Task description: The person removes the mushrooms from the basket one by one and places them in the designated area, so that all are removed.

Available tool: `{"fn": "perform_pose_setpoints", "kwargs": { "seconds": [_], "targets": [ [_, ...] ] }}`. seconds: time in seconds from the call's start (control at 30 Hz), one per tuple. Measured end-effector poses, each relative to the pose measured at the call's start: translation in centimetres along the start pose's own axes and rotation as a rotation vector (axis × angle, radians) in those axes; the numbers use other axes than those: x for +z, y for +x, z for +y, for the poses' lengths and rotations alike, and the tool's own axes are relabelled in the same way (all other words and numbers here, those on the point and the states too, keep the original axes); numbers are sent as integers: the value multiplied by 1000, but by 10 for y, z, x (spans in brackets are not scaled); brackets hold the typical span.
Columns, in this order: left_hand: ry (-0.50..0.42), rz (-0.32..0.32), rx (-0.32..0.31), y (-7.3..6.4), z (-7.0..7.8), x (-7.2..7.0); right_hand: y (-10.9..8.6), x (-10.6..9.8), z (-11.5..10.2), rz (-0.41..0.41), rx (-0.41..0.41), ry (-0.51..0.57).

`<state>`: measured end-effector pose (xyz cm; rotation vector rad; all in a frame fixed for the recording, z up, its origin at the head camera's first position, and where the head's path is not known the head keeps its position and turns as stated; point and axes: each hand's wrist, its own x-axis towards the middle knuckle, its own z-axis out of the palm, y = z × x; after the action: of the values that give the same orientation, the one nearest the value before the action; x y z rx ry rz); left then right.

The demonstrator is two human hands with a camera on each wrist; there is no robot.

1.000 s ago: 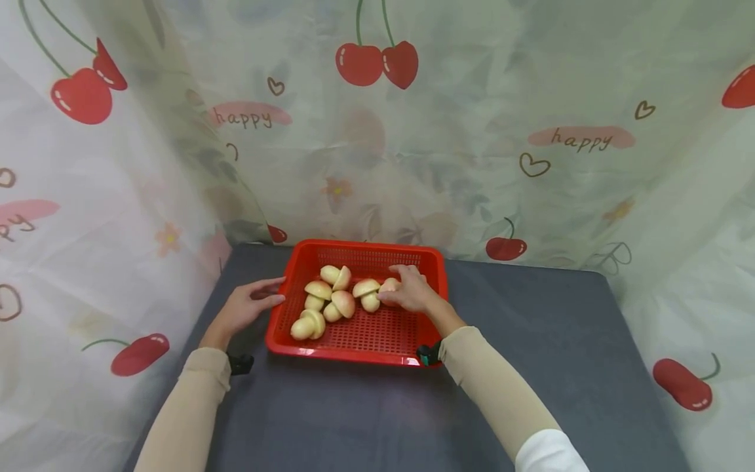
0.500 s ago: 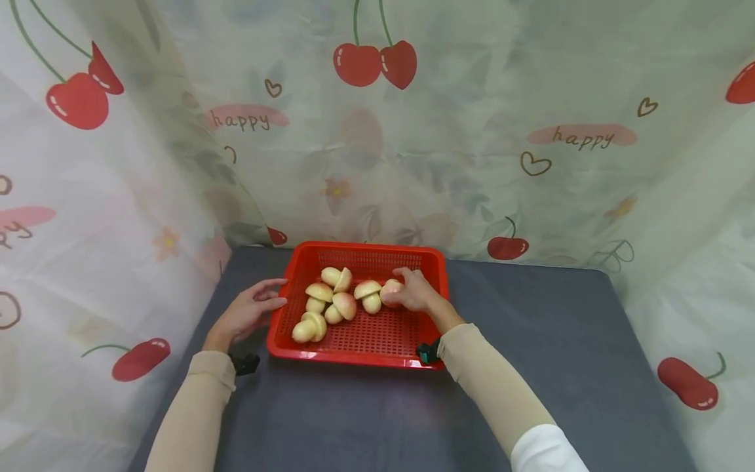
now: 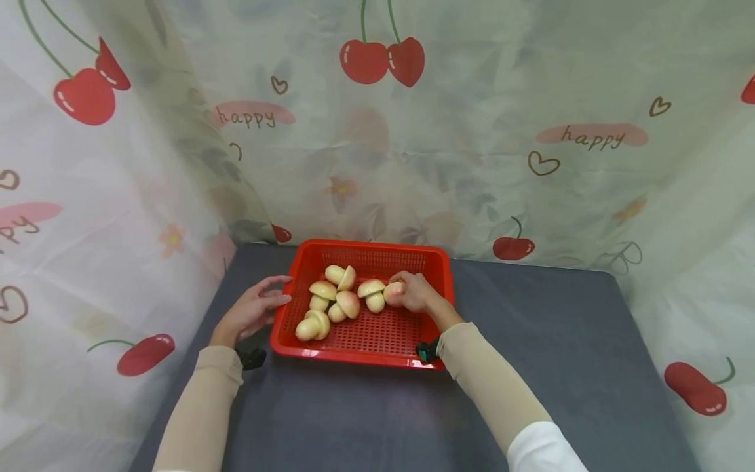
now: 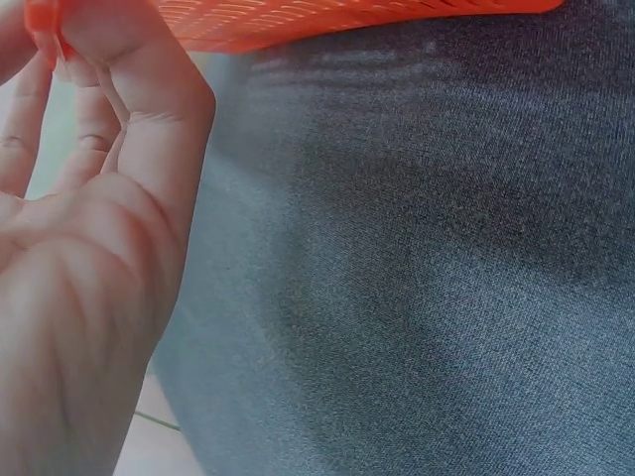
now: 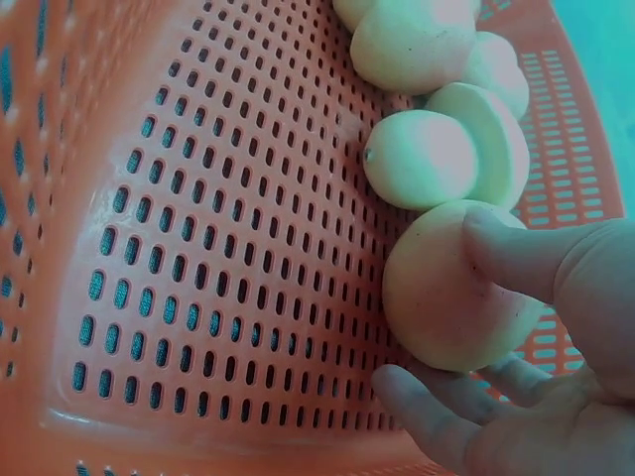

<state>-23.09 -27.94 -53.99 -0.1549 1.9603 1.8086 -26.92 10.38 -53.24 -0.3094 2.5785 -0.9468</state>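
A red plastic basket (image 3: 360, 361) holds several toy mushrooms with cream stems and pinkish caps. My right hand (image 3: 415, 293) reaches into its right side and grips the rightmost mushroom (image 3: 394, 294). In the right wrist view, the thumb presses on the round cap and fingers curl beneath it; its stem is hidden. Beside it lies another mushroom (image 3: 371, 294), cap up. At the basket's left rim is my left hand (image 3: 250, 309), its thumb and fingers pinching the rim, as the left wrist view shows.
More mushrooms (image 3: 347, 305) cluster in the basket's left half. The basket stands on a dark grey cloth-covered table (image 3: 531, 341), near its back edge. A printed curtain (image 3: 448, 151) with cherries hangs behind and on both sides.
My right hand's fingers have closed in around the rightmost mushroom's cap. The left hand stays at the rim, and the view shifts slightly.
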Motion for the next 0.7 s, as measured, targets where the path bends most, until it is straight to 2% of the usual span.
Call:
{"fn": "perform_pose_setpoints", "kwargs": {
  "seconds": [0.3,0.7],
  "targets": [
    [-16,-7,7,0,1,2,-1,2,1,32,-10,22],
    [-20,10,12,0,-1,3,-7,-4,2,80,-85,-16]
  ]
}}
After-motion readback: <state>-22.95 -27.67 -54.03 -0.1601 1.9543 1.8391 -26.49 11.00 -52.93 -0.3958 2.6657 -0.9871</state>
